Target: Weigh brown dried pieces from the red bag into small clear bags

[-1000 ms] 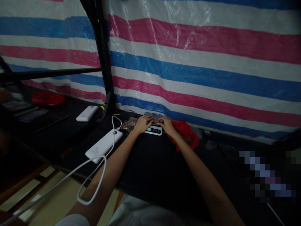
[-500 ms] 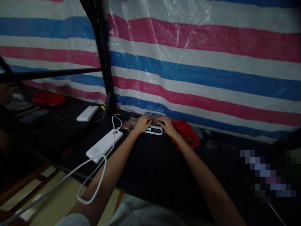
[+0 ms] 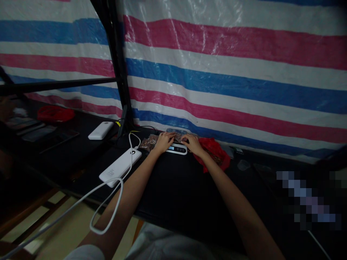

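A small white digital scale (image 3: 177,149) with a lit display sits at the back of the black table. On top of it lies a clear plastic bag (image 3: 178,136) with brownish contents. My left hand (image 3: 164,142) grips the bag's left side with curled fingers. At its right side, my right hand (image 3: 193,143) pinches the bag between thumb and fingers. Both hands partly cover the bag and the scale. Left of the scale are filled clear bags (image 3: 149,142) with brown pieces. An open red plastic bag (image 3: 214,151) holding brown pieces lies by my right wrist.
A white power bank (image 3: 119,168) with a looping white cable (image 3: 120,202) lies near my left forearm. Another white power bank (image 3: 101,130) and a red bag (image 3: 55,113) are farther left. A black metal post (image 3: 121,72) stands before the striped tarp (image 3: 230,79).
My right hand's fingers have shifted slightly and draw closer together at the bag's edge. My left hand stays nearly still, and the scale has not moved.
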`<state>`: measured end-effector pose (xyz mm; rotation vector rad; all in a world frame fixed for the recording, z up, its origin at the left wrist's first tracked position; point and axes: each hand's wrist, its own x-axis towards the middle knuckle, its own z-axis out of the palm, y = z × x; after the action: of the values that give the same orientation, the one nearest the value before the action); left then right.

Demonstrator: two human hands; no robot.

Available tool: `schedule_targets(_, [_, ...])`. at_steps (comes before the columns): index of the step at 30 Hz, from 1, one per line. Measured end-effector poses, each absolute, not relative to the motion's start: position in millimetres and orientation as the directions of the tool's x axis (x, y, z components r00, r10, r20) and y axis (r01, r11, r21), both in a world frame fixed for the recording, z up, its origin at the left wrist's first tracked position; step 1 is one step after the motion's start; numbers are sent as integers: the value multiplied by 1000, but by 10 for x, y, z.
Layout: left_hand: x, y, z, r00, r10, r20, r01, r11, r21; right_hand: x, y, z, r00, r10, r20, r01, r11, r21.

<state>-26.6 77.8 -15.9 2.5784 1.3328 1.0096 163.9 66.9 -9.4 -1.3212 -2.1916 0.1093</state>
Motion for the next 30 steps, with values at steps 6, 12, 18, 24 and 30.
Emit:
schedule_targets(6, [-266, 775, -166, 405, 751, 522, 720, -614, 325, 1705, 737, -119, -391, 821, 415, 756, 544, -364])
schedule_targets(12, [-267, 776, -170, 408, 744, 530, 721, -618, 314, 1740, 737, -108, -443, 778, 446, 695, 612, -378])
schedule_targets(18, [-267, 774, -164, 400, 761, 511, 721, -605, 337, 1703, 722, -104, -453, 764, 459, 647, 636, -420])
schedule_targets(24, [-265, 792, -179, 401, 756, 518, 727, -606, 322, 1685, 733, -110, -419, 768, 485, 633, 630, -450])
schedule_targets(30, [-263, 801, -191, 410, 752, 516, 732, -609, 306, 1779, 703, -61, -431, 758, 490, 650, 637, -414])
